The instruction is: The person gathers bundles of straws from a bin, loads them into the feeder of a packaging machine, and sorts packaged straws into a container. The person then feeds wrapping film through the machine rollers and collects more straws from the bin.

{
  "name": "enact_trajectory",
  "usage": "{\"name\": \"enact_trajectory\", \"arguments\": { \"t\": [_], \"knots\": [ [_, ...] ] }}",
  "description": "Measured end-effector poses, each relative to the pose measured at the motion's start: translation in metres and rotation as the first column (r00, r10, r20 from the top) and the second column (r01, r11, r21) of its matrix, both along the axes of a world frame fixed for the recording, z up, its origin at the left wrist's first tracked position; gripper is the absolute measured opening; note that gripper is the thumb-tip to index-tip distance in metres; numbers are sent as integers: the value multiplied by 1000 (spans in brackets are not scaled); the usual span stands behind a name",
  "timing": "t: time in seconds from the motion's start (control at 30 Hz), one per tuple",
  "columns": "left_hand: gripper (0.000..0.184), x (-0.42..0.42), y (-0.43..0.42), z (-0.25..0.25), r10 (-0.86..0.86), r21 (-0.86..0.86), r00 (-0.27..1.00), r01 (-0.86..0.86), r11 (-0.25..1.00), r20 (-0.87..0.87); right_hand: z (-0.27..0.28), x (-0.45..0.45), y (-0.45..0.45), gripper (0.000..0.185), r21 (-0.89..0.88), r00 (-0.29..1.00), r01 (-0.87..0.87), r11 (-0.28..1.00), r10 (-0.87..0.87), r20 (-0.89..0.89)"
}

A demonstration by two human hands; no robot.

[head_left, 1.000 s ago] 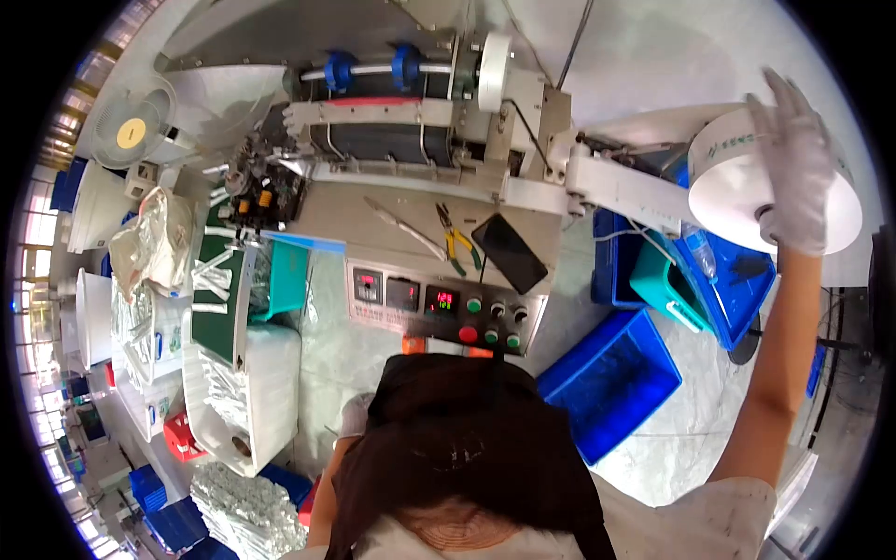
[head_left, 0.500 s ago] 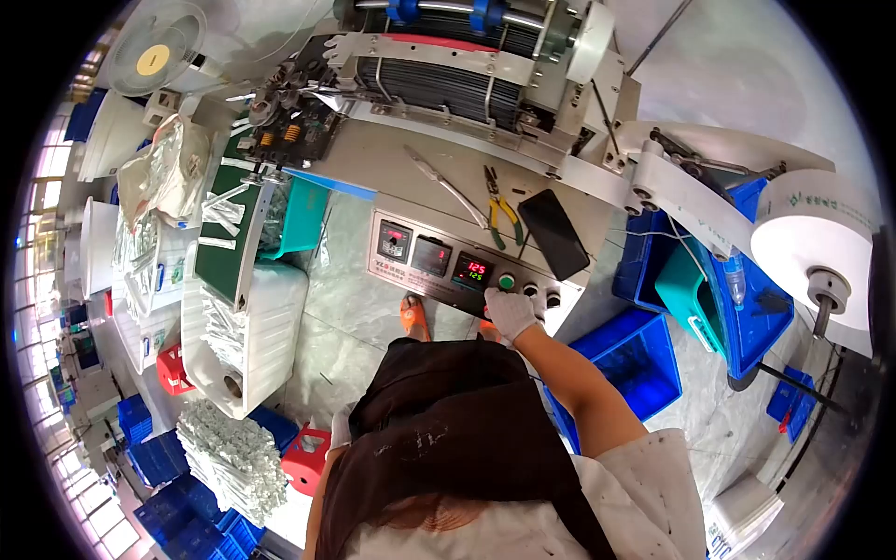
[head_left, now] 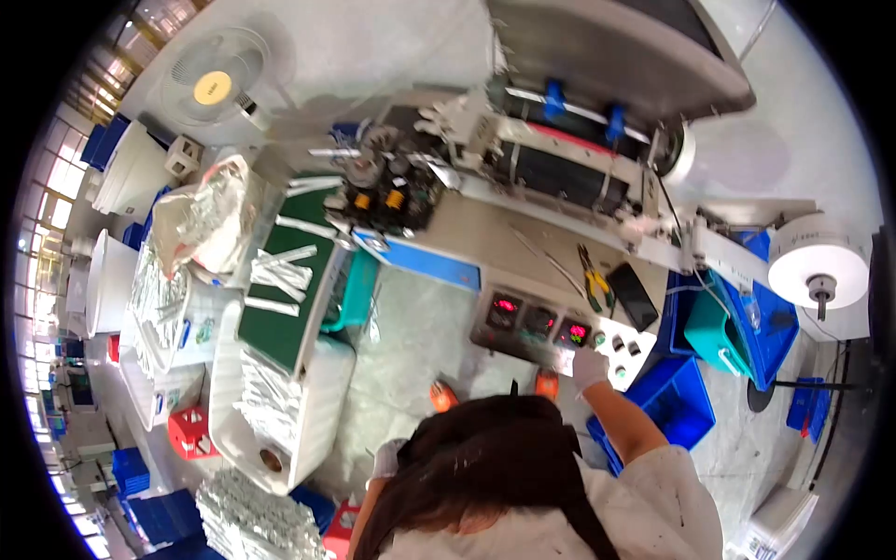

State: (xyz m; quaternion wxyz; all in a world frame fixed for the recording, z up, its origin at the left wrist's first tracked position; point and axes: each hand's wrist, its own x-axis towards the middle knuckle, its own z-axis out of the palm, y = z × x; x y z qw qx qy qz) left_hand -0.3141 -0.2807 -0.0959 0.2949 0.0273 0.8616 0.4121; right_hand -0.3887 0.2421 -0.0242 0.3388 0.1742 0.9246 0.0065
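- R hand (head_left: 589, 368), white-gloved, is reaching onto ctrl panel (head_left: 525, 349), approx below red digits (head_left: 578, 332); fingers blurring, can't tell if spread, pressed tog. or pinching.
- Panel is stretching from R hand twd 10 o'clock.
- Pliers (head_left: 592, 275) are lying at its 12, phone (head_left: 633, 297) at 1, on machine top (head_left: 467, 229).
- Blue bin (head_left: 695, 429) is sitting at 4.
- L hand (head_left: 387, 458) is hanging beside apron (head_left: 495, 434), partly hidden; can't tell grip. White tub (head_left: 327, 411) at its 10.

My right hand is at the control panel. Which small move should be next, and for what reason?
Probably lift the right hand slightly off the control panel: it covers part of the panel just below the lit display, close to the green button, so drawing back should uncover that area.
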Motion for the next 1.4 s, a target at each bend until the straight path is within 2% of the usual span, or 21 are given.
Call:
{"name": "enact_trajectory", "arguments": {
  "t": [0.07,0.13,0.17,0.23,0.27,0.3,0.33,0.4,0.5,0.63,0.77,0.8,0.87,0.97,1.0,1.1,1.2,1.27,1.3,1.33,1.4],
  "knots": [
    [21,-42,11,68,-95,-239,995,101,966,38,54,-19,-60,30,129,963,-129,983,155,-222],
    [22,-60,-12,58,-306,-426,947,240,872,-93,45,-45,-87,49,-576,898,4,818,-256,-358],
    [25,-66,-17,57,-161,-382,985,127,915,-60,20,-69,-98,53,-536,871,-191,822,-110,-480],
    [28,-76,-26,60,-122,-295,989,92,951,-83,14,-115,-128,48,-651,746,-322,687,-239,-621],
    [32,-91,-24,62,-65,-209,990,39,977,-122,28,-149,-142,46,-894,703,-164,418,-586,-403],
    [39,-122,1,111,78,-251,982,-32,967,174,43,-182,-155,44,-992,541,-107,60,-834,-109],
    [42,-138,0,106,-85,-279,981,131,951,173,51,-219,-161,49,-877,332,-20,-479,-831,447],
    [41,-159,-5,73,-174,-247,985,169,954,3,77,-278,-172,51,-921,193,-92,-379,-914,357],
    [43,-207,-5,73,-143,-160,987,152,975,67,48,-346,-152,54,-909,185,-227,-348,-932,311],
    [43,-271,-28,81,-125,-290,991,132,948,41,58,-397,-147,59,-891,-27,-137,-432,-898,440],
    [32,-355,-20,151,50,-305,999,-52,951,-16,43,-393,-154,59,-808,38,-368,-460,-876,482],
    [28,-368,-34,125,115,-212,973,-158,964,-201,37,-393,-156,58,-923,-1,-258,-286,-955,296],
    [23,-438,-3,171,91,-167,893,-181,969,-441,19,-392,-156,57,-985,-3,-133,-105,-994,107],
    [38,-533,52,230,251,2,761,-311,950,-598,6,-387,-143,52,-990,-15,-44,-132,-991,133],
    [50,-564,62,237,72,-74,628,-202,977,-775,22,-388,-142,48,-939,167,109,327,-937,-307],
    [54,-647,89,264,-239,-197,463,138,971,-854,81,-406,-151,25,-667,423,265,696,-706,-568],
    [44,-738,116,229,-60,47,567,172,984,-822,92,-408,-156,22,-660,413,374,651,-755,-510],
    [43,-796,130,187,58,191,836,56,980,-546,90,-417,-164,25,-630,411,482,609,-792,-451],
    [42,-825,135,161,30,128,896,31,991,-444,67,-413,-166,31,-943,-121,326,68,-986,-113],
    [42,-849,137,132,-100,-40,924,92,995,-369,55,-408,-167,38,-919,-483,-132,-370,-786,386],
    [41,-892,143,72,-574,-523,800,418,743,-175,55,-403,-171,48,-951,-450,-29,-308,-846,287]
  ]
}}
